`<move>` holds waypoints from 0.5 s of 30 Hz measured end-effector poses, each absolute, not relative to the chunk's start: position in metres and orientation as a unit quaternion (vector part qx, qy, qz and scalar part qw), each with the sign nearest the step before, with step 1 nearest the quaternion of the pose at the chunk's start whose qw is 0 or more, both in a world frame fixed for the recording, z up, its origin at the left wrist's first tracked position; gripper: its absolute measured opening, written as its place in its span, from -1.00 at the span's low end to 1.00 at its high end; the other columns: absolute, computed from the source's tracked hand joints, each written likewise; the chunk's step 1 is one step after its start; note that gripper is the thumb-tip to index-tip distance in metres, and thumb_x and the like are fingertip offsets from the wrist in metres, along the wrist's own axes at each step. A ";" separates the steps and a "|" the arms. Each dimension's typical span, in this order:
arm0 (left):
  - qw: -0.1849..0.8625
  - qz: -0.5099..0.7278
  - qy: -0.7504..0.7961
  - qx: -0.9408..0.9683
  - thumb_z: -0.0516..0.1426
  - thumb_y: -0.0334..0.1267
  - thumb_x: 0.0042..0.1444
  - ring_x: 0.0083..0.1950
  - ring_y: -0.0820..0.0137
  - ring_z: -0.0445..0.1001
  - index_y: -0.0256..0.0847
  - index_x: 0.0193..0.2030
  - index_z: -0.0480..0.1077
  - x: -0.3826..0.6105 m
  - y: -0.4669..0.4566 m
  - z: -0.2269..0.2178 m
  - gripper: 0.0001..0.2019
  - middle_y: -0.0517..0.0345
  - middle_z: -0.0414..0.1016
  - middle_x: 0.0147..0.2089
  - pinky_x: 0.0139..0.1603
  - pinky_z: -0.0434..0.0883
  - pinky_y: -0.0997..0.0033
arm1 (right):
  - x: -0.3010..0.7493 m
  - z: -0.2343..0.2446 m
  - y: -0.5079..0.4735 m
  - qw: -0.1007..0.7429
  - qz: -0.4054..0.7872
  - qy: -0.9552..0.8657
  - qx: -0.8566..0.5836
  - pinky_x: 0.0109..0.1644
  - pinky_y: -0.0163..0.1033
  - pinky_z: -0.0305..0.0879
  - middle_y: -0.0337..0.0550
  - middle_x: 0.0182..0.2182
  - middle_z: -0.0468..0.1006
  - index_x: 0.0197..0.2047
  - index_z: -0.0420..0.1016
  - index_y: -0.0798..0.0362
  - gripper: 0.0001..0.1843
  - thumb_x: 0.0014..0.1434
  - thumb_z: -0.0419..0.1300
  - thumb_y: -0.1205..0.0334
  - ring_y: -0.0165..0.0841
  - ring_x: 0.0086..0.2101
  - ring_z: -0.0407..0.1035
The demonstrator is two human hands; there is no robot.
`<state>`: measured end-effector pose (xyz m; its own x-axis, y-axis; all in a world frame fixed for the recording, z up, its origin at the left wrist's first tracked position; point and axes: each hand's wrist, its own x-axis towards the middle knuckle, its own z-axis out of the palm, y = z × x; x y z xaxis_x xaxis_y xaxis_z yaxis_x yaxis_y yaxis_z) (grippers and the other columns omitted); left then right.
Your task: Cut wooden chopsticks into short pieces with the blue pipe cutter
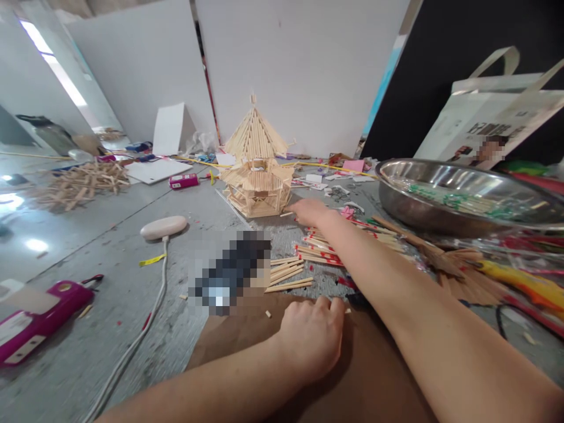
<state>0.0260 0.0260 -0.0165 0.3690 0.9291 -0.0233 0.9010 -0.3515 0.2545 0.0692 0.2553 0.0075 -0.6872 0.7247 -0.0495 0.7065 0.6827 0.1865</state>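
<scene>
A pagoda-like model built of thin wooden sticks (255, 138) stands upright on the grey floor. My right hand (309, 211) reaches out to the lower right corner of its base, fingers drawn together. A short stick piece (286, 214) shows just below those fingertips; whether they grip it I cannot tell. Closer to me, my left hand (314, 332) is closed in a fist over a brown board (238, 329), and anything inside it is hidden. Loose wooden sticks (286, 273) and red-banded chopsticks (319, 249) lie between the two hands.
A blurred-out dark object (238, 267) lies left of the sticks. Nearby are a white corded device (164, 227) and a purple power strip (48, 317). A steel basin (409, 211) stands at right, with a yellow-handled tool (515, 279) in front. Sticks are heaped (83, 187) at far left.
</scene>
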 end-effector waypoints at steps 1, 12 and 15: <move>0.117 0.058 0.558 0.820 -0.18 -0.31 0.05 -0.42 0.36 0.39 -0.19 -0.30 0.14 0.026 0.026 -0.016 -0.86 0.12 0.35 -0.38 -0.43 0.32 0.37 | 0.065 0.005 0.256 0.058 0.076 0.916 0.389 -0.21 -0.23 0.19 -0.10 -0.13 0.40 -0.04 0.29 -0.09 -0.58 0.00 -0.05 0.34 -0.25 -0.16 0.29; 0.130 0.043 0.551 0.823 -0.21 -0.29 0.06 -0.41 0.34 0.39 -0.19 -0.31 0.14 0.025 0.027 -0.013 -0.84 0.11 0.35 -0.38 -0.44 0.32 0.34 | 0.057 -0.006 0.256 0.044 0.068 0.909 0.410 -0.10 -0.23 0.14 0.02 -0.07 0.34 -0.05 0.30 0.08 -0.60 0.07 -0.15 0.40 -0.27 -0.09 0.24; 0.127 0.044 0.552 0.823 -0.21 -0.28 0.07 -0.42 0.35 0.39 -0.20 -0.32 0.14 0.025 0.027 -0.013 -0.84 0.11 0.35 -0.38 -0.43 0.32 0.34 | 0.061 -0.006 0.255 0.057 0.062 0.912 0.401 -0.10 -0.23 0.15 0.00 -0.09 0.37 -0.03 0.28 0.06 -0.60 0.04 -0.10 0.40 -0.27 -0.11 0.26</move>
